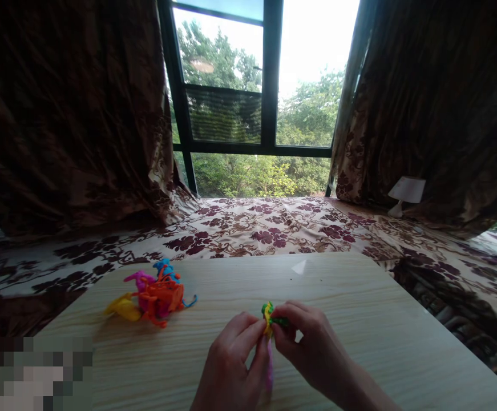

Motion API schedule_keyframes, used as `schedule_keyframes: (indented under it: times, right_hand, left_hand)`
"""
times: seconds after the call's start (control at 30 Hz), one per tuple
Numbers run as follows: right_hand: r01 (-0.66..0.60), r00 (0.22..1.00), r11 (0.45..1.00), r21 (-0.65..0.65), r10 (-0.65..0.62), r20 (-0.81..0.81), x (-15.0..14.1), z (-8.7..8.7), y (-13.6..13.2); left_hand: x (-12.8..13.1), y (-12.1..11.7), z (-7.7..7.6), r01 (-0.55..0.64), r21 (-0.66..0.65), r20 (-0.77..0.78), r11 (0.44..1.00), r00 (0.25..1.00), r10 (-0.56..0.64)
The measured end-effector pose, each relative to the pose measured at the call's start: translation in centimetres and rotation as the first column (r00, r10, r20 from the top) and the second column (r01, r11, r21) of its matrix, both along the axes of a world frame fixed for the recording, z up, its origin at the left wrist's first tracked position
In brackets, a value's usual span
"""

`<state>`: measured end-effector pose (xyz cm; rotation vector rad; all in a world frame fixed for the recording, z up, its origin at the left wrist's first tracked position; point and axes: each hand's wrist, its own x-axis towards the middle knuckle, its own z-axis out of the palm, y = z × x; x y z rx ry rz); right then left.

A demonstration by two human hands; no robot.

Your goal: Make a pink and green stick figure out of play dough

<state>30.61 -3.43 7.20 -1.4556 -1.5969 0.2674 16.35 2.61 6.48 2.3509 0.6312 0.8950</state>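
Above the pale wooden table, both my hands pinch one small green and yellow piece that looks like soft modelling clay. My left hand grips its yellow side between thumb and fingertips. On the other side my right hand is closed on the green part, whose dark end shows between thumb and forefinger. A thin pink-purple strip hangs below, between the two hands. My fingertips hide some of the piece, so its full shape cannot be made out.
On the table, to the left, lies a tangled heap of orange strands with pink, blue and yellow lumps. Beyond the table's far edge is a flower-patterned cloth, with a small white lamp at right.
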Motion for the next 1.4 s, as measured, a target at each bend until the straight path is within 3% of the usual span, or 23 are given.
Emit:
schedule_keyframes:
  times: [0.07, 0.13, 0.23, 0.3, 0.4, 0.57, 0.83, 1.0, 1.3, 1.4]
  right_hand:
    - [0.025, 0.996, 1.0, 0.004, -0.024, -0.087, -0.1, -0.3, 0.2]
    - [0.006, 0.96, 0.999, -0.036, -0.015, -0.279, -0.1, -0.5, 0.3]
    - [-0.1, 0.826, 0.991, -0.087, 0.034, -0.563, 0.0, -0.5, 0.6]
    - [-0.105, 0.772, 0.992, -0.075, 0.034, -0.635, 0.1, -0.4, 0.8]
    - [0.006, 0.824, 0.999, -0.05, -0.033, -0.566, 0.3, -0.4, 0.9]
    - [0.098, 0.972, 0.995, 0.023, -0.091, -0.217, 0.2, -0.6, 0.7]
    - [0.123, 0.992, 0.991, 0.053, -0.122, -0.022, 0.2, -0.8, 0.4]
    - [0.038, 0.999, 0.998, 0.045, -0.038, -0.003, 0.1, -0.5, 0.2]
    - [0.021, 1.0, 0.999, -0.028, -0.021, -0.011, 0.2, -0.2, 0.1]
    - [0.023, 0.998, 0.999, -0.025, -0.025, -0.055, 0.0, -0.3, 0.1]
  left_hand:
    - [0.1, -0.1, 0.2, 0.022, -0.016, 0.035, 1.0, 0.999, -0.021]
    - [0.2, -0.2, 0.6, 0.018, -0.077, 0.082, 0.997, 0.997, -0.012]
    - [0.1, -0.2, 1.4, -0.015, -0.237, 0.125, 0.971, 0.991, 0.046]
    - [-0.1, -0.1, 1.7, -0.016, -0.345, 0.131, 0.938, 0.989, 0.065]
    - [-0.3, 0.2, 1.7, 0.003, -0.463, 0.151, 0.886, 0.986, 0.075]
    - [-0.1, -0.1, 2.0, -0.018, -0.503, 0.14, 0.864, 0.985, 0.102]
    - [0.1, 0.0, 1.5, -0.045, -0.429, 0.126, 0.902, 0.986, 0.11]
    - [-0.1, 0.1, 1.4, -0.066, -0.426, 0.109, 0.902, 0.986, 0.124]
    - [0.4, -0.6, 2.2, -0.052, -0.347, 0.138, 0.936, 0.985, 0.106]
    - [0.4, -0.6, 2.1, -0.025, -0.381, 0.152, 0.924, 0.984, 0.089]
